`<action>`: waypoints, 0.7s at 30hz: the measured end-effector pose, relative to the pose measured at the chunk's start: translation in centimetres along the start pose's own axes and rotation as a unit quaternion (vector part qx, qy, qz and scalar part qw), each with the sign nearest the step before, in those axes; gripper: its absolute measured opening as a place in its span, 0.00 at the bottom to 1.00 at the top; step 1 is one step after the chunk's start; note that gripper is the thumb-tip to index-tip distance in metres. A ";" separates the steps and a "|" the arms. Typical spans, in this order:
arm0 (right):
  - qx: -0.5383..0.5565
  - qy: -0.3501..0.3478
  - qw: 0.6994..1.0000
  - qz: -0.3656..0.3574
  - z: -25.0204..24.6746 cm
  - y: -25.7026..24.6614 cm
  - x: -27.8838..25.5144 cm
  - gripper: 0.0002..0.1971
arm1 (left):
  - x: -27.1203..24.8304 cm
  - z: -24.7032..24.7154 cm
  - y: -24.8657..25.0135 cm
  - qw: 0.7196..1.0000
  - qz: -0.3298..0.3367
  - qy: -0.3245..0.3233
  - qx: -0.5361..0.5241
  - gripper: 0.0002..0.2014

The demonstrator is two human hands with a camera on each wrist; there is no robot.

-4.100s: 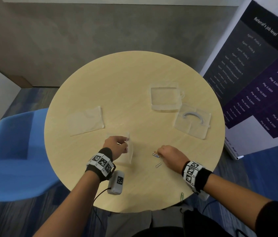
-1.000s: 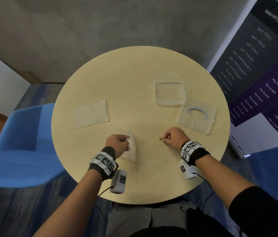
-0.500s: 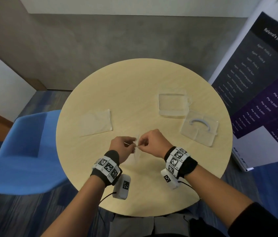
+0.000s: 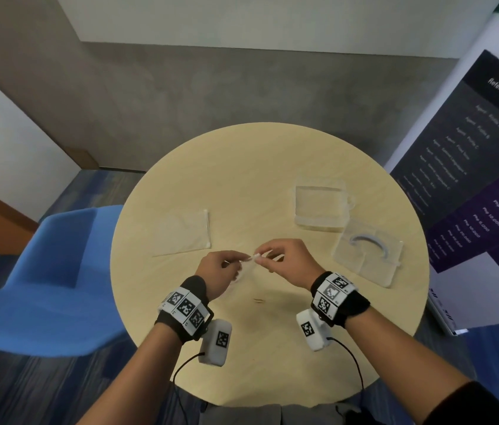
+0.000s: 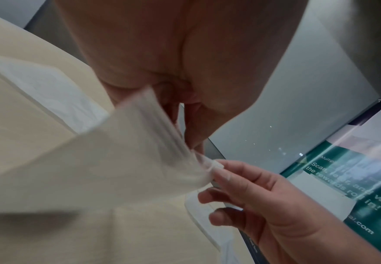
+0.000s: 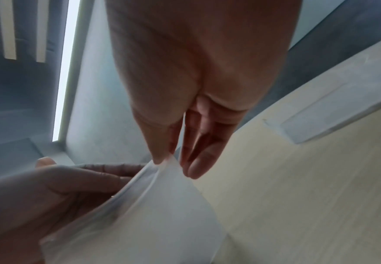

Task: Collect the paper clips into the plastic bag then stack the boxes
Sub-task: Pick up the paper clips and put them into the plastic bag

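Observation:
A small clear plastic bag (image 4: 245, 270) hangs just above the round table (image 4: 272, 161). My left hand (image 4: 242, 259) pinches one side of its top edge and my right hand (image 4: 261, 256) pinches the other. In the left wrist view the bag (image 5: 117, 160) stretches from my left fingers (image 5: 194, 132) to the right hand (image 5: 264, 196). The right wrist view shows the bag's mouth (image 6: 162, 196) pulled apart between both hands. One paper clip (image 4: 259, 300) lies on the table below the hands. Two clear boxes (image 4: 320, 207) (image 4: 368, 256) sit at the right. Whether clips are in the bag is hidden.
Another flat plastic bag (image 4: 184, 233) lies on the table to the left. The nearer box holds a grey curved piece (image 4: 368, 240). A blue chair (image 4: 42, 271) stands at the left and a dark printed banner (image 4: 472, 179) at the right.
My right hand has moved left from the table's right side to the bag and taken hold of its top edge. The bag is lifted between both hands. A clip now lies below them.

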State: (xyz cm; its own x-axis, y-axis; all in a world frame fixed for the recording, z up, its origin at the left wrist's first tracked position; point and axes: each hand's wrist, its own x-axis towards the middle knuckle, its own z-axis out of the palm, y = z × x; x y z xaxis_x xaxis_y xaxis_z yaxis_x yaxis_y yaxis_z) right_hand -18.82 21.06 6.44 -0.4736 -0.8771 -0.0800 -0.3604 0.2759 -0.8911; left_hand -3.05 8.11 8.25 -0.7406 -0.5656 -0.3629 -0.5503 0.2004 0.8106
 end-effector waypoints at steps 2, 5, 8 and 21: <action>0.023 0.011 1.000 0.008 0.1 0.0 0.3 0.04 | 0.2 -0.2 0.0 1.000 0.003 -0.006 -0.009 0.15; 0.033 0.022 0.999 0.016 0.3 0.1 0.6 0.03 | 0.3 -0.3 0.0 1.000 0.007 -0.006 -0.006 0.16; 0.009 0.041 0.995 0.085 0.6 1.3 0.4 0.06 | 0.6 -0.4 -0.1 1.000 0.011 0.024 0.008 0.16; -0.271 -0.212 0.935 0.084 3.6 5.4 -3.0 0.07 | 1.1 -0.9 -1.1 0.998 -0.024 0.049 -0.040 0.10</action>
State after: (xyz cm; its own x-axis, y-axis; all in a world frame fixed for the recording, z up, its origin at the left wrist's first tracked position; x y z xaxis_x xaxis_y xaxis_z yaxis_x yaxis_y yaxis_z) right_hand -16.44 23.81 0.22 -0.2400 -0.8490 -0.4708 -0.7181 0.4815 -0.5024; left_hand -2.94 6.55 7.31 -0.6700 -0.6501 -0.3586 -0.5491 0.1088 0.8286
